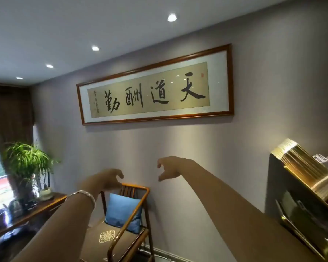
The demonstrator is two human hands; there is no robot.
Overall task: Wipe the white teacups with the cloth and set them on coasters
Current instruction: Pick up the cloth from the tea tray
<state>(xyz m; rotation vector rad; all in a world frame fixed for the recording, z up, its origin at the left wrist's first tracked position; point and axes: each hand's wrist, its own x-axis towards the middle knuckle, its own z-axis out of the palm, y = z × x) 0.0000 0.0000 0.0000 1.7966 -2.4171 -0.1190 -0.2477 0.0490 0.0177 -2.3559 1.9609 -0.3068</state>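
No white teacup, cloth or coaster shows in the head view, which is tilted up at the wall. Both my arms stretch forward in mid-air. My left hand (107,179), with a silver bangle on its wrist, hangs above the chair back with loosely curved fingers and holds nothing. My right hand (168,168) is held a little higher and to the right, thumb and fingers spread apart, also holding nothing. The two hands are apart and touch no object.
A wooden armchair (134,203) with a blue cushion (122,211) stands against the wall below my hands. At the left a dark tea table (23,214) carries a kettle, teaware and a potted plant (26,163). A dark cabinet (299,210) stands right. Framed calligraphy (153,86) hangs above.
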